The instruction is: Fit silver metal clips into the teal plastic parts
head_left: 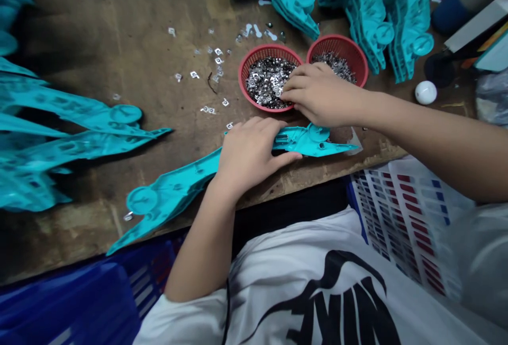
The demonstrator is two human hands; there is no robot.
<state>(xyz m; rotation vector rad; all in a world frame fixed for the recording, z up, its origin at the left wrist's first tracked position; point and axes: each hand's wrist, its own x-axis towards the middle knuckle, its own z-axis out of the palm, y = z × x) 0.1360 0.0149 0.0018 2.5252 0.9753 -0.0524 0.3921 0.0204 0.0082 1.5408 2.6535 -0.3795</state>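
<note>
A long turquoise plastic part (178,178) lies slantwise along the near edge of the table, with a round disc near each pointed end. My left hand (250,149) is closed over its middle, thumb along the near side, and hides that stretch. My right hand (321,91) is over the right rim of a red plastic basket (243,83) filled with small shiny metal clips (270,78). Its fingers are bent together at the clips; whatever is between the fingertips is hidden. A second red basket (359,51), holding small grey metal pieces (337,64), touches the first, partly behind my right hand.
More turquoise parts (79,138) are piled at the left, and others (353,11) stand along the back. Loose clips (194,74) are scattered on the wooden table (130,33). A white ball (426,92) sits at the right. Plastic crates (397,218) stand below the table edge.
</note>
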